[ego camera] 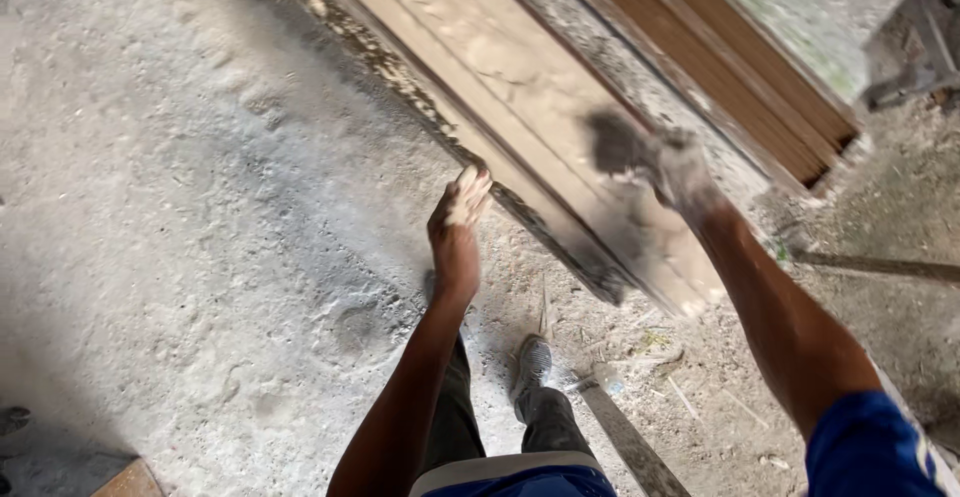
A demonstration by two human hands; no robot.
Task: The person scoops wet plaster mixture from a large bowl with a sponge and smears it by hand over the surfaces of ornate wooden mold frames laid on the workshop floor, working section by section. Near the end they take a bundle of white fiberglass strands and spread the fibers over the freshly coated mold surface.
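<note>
My left hand (456, 229) reaches forward over the dusty concrete floor (200, 207). It is flat, coated with grey dust, fingers straight and close together, and holds nothing. Its fingertips end just short of the dark lower edge of a long pale plank (500, 67) that runs diagonally across the view. My right hand (682, 175) is blurred and grey with dust, and hovers over the plank's near end. It seems closed on a dark, smeared lump (612, 142) that sticks out to its left. What the lump is cannot be made out.
Brown wooden boards (730, 67) lie stacked beside the plank at the upper right. My shoe (534, 362) stands on rubble below the plank's end, next to a thin slat (628, 445). A rod (880, 268) lies at the right. A brick corner (128, 482) shows at the bottom left.
</note>
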